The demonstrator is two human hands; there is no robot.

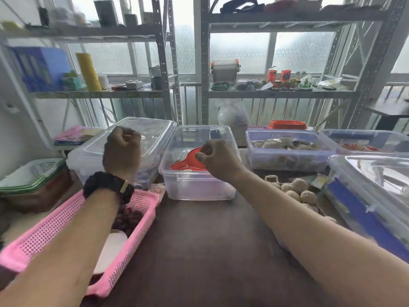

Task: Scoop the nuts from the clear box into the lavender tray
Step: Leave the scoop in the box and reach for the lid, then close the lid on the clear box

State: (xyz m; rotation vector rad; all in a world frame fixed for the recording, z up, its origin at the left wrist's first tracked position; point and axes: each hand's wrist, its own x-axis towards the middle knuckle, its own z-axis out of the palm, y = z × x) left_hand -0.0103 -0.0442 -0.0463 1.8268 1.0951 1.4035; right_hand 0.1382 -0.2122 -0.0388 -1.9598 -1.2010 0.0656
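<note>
The clear box [197, 173] stands open on the worktop [199, 251], a red scoop [188, 161] lying inside. The right hand [218, 159] hovers at its rim, fingers curled, apparently pinching the scoop's edge. The left hand [121, 149], fisted, is above the pink tray [137, 229] holding dark nuts [127, 218]. Bare worktop lies between.

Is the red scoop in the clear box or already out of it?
In. The red scoop sits below the rim of the clear box, with the right hand at its handle. Any load is hidden.

Scoop [188, 161] handle — behind right hand [218, 160]
</note>
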